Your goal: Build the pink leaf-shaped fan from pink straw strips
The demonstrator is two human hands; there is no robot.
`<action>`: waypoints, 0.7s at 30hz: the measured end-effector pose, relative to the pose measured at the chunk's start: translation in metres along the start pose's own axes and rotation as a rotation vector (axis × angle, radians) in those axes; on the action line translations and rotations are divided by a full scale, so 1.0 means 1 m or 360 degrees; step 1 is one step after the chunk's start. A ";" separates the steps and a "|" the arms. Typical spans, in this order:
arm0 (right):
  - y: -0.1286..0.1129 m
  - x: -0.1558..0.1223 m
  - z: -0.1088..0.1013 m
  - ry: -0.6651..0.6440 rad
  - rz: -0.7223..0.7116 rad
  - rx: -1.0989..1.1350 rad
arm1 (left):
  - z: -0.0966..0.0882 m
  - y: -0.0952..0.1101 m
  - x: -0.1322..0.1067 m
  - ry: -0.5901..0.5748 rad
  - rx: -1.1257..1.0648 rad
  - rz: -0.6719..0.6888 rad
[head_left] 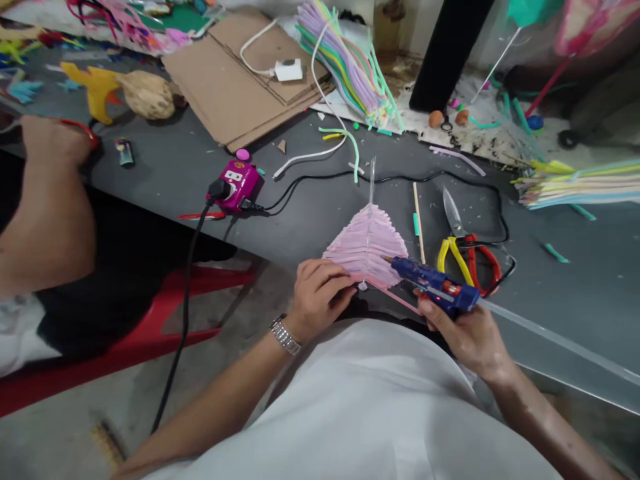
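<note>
A leaf shape of pale pink pipe cleaners [367,233] lies near the table's front edge, with a clear stem [372,180] running up its middle. My left hand [320,290], a metal watch on its wrist, is closed on a darker pink pipe cleaner [375,280] along the leaf's lower edge. That strip runs right, toward my other hand. My right hand [465,333] grips a blue glue gun [435,281], its nozzle over the leaf's right half. A long clear glue stick [555,339] sticks out of the gun's back.
Right of the leaf lie a thin wooden stick [419,220] and red-and-yellow-handled scissors [463,243]. A black cable leads to a magenta power adapter [239,185]. Behind are cardboard sheets [240,87] and bundled pipe cleaners [345,60]. At left, another person's hand [55,140] holds a red-handled tool.
</note>
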State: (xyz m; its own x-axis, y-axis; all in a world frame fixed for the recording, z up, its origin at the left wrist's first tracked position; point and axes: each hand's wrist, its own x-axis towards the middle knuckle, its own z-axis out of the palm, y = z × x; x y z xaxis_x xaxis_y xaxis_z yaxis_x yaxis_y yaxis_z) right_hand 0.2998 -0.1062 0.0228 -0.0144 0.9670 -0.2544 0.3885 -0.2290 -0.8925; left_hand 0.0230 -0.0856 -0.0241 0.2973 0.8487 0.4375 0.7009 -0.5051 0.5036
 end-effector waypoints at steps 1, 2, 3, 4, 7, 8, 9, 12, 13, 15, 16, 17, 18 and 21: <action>0.000 -0.001 0.000 -0.0045 -0.0046 -0.0068 | 0.000 0.000 0.001 -0.0012 0.0007 0.0012; 0.001 -0.002 -0.001 -0.0098 -0.0094 -0.0130 | -0.001 0.000 0.002 -0.0031 0.0016 0.0026; 0.002 -0.002 -0.002 -0.0148 -0.0145 -0.0187 | -0.002 0.000 0.003 -0.0051 0.0028 0.0044; 0.003 -0.003 -0.002 -0.0189 -0.0195 -0.0241 | -0.002 0.000 0.004 -0.0075 0.0040 0.0064; 0.005 -0.005 -0.004 -0.0253 -0.0321 -0.0361 | -0.005 -0.001 0.007 -0.0096 0.0049 0.0180; 0.005 -0.006 -0.005 -0.0277 -0.0346 -0.0382 | -0.005 -0.001 0.007 -0.0092 0.0039 0.0229; 0.004 -0.006 -0.005 -0.0303 -0.0365 -0.0398 | -0.005 -0.001 0.007 -0.0081 0.0024 0.0275; 0.000 -0.004 -0.005 -0.0374 -0.0420 -0.0445 | -0.005 0.000 0.007 -0.0069 -0.0014 0.0363; -0.001 -0.004 -0.004 -0.0383 -0.0440 -0.0460 | -0.005 0.000 0.007 -0.0068 -0.0012 0.0383; 0.000 -0.003 -0.005 -0.0380 -0.0472 -0.0494 | -0.005 0.000 0.008 -0.0076 -0.0001 0.0422; 0.000 -0.003 -0.005 -0.0376 -0.0482 -0.0511 | -0.005 0.000 0.009 -0.0087 0.0002 0.0439; 0.001 -0.003 -0.005 -0.0373 -0.0488 -0.0526 | -0.005 0.000 0.009 -0.0098 0.0003 0.0456; 0.002 -0.003 -0.006 -0.0373 -0.0491 -0.0541 | -0.005 0.000 0.010 -0.0111 0.0001 0.0473; 0.003 -0.002 -0.006 -0.0394 -0.0482 -0.0569 | -0.004 0.000 0.011 -0.0098 -0.0002 0.0524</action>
State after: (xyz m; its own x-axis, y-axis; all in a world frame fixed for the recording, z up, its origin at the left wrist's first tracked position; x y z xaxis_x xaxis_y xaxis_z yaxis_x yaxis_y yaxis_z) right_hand 0.3066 -0.1082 0.0228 -0.3752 0.9187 -0.1237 0.6226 0.1509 -0.7678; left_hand 0.0234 -0.0765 -0.0163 0.5463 0.6477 0.5311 0.5598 -0.7540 0.3437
